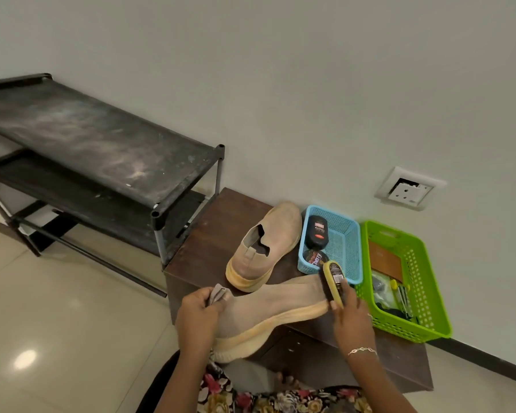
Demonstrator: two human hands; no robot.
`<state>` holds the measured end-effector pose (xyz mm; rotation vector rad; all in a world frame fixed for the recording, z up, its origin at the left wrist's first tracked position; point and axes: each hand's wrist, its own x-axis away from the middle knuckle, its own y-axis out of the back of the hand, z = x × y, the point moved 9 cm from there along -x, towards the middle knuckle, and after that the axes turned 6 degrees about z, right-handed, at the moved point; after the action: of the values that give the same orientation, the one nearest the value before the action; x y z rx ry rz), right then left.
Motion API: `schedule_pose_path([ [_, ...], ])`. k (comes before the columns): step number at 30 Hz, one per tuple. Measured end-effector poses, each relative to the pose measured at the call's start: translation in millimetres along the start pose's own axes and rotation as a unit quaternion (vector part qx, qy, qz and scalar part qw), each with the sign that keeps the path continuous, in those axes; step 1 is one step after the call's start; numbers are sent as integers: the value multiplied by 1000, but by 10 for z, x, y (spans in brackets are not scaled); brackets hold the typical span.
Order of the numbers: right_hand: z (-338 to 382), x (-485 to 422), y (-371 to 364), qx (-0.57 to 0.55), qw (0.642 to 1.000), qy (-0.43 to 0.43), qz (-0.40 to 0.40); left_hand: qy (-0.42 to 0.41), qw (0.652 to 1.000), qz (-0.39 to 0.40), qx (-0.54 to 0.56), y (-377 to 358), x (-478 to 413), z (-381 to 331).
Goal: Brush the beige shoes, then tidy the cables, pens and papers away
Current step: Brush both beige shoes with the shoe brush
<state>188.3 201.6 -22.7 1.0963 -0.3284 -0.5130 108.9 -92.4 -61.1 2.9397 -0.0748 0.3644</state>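
The right hand (352,311) clasps the brush (332,281) at the toe of the shoe (268,305); the left hand (198,314) grips its heel, its length lying between them.

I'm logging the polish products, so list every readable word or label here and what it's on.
"Cherry": on the round tin in the blue basket.
"Cherry", upside down: on the black bottle; its smaller print is too blurred.
Sticker on the yellow brush in the right hand: too small to read.
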Motion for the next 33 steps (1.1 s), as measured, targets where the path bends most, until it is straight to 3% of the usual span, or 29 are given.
schedule_pose_path([
  [2, 161, 107, -91, 17, 999, 19, 40, -16, 999, -17, 22, 40, 6, -20],
  [6, 885, 707, -435, 18, 980, 158, 119, -24, 993, 11, 114, -7, 25, -24],
  [9, 1018, 767, -491, 71, 968, 231, 70, -23, 987, 24, 159, -3, 26, -36],
  [11, 778, 510, -385, 91, 977, 191, 37, -25, 988, 24, 153, 26, 9, -25],
  [16, -1, -63, -31, 30, 996, -82, 16, -27, 991, 35, 127, -16, -22, 6],
  [18, 96, 19, -36, 36, 994, -103, 21, -27, 991, 22, 126, -12, -35, 33],
  [23, 1206, 860, -649, 59, 975, 130, 169, -15, 988, 25, 149, -76, -20, 55],
  [26, 1266, 866, -497, 100, 967, 221, 74, -6, 982, 9, 186, -4, -36, 92],
  [28, 822, 502, -367, 142, 974, 167, 54, -17, 986, 11, 166, 12, -53, 95],
  [30, 261, 129, -181, 132, 987, 35, 80, -27, 988, 21, 148, -15, -51, 68],
  [33, -189, -125, 108, 96, 988, -114, 49, -28, 989, 16, 147, -28, -60, 91],
])
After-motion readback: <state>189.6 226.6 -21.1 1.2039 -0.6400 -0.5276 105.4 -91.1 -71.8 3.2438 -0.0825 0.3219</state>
